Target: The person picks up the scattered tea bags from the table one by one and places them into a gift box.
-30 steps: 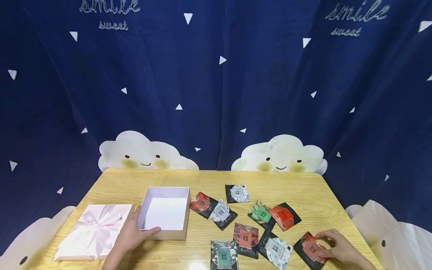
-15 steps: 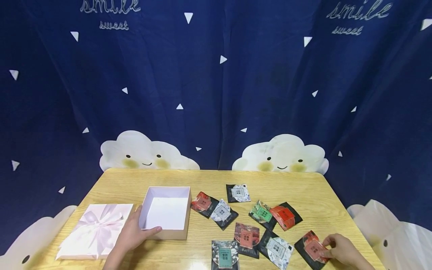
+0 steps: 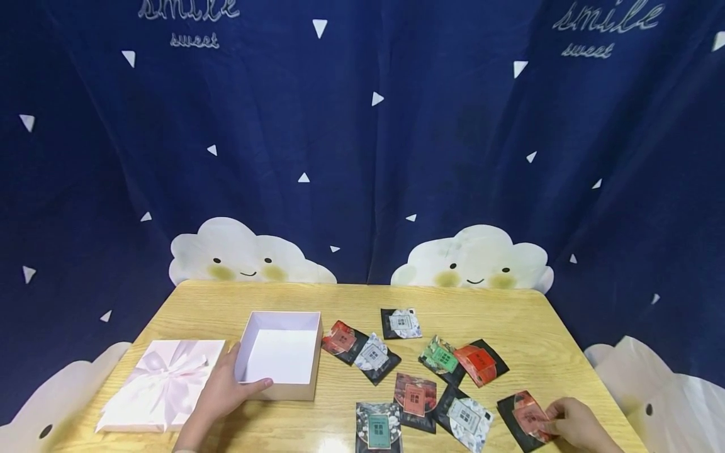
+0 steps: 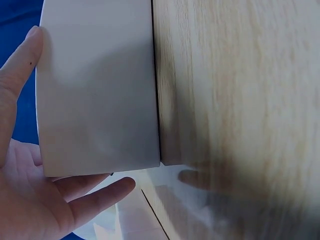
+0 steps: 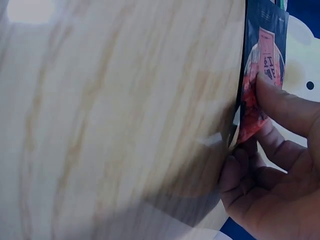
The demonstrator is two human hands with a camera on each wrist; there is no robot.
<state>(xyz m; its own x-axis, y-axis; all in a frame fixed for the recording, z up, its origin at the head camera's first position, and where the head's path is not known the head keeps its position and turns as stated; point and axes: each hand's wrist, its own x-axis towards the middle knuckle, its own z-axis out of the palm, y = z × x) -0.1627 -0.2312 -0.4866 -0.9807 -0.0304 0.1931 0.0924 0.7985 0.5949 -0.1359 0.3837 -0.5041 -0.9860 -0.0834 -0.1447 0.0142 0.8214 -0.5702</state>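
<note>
The left hand [image 3: 228,391] rests at the near left corner of an open pale box [image 3: 286,391], thumb on the near edge, fingers along the left side. In the left wrist view the hand [image 4: 40,195] spreads round the corner of the box wall [image 4: 100,100]. At the right, the right hand [image 3: 574,423] pinches the edge of a black and red packet [image 3: 520,420]. The right wrist view shows this packet [image 5: 265,65] between the thumb and fingers of the hand [image 5: 280,175], partly raised from the table.
A white lid with a pink bow [image 3: 164,384] lies left of the box. Several packets lie between the box and the right hand, among them a teal-labelled one [image 3: 378,431], a red one [image 3: 481,362] and a white-patterned one [image 3: 401,323] further back. A blue curtain [image 3: 362,138] hangs behind the table [image 3: 340,296].
The right hand has shifted its grasp to the right edge of the black and red packet, which has turned slightly. The left hand keeps its place on the box.
</note>
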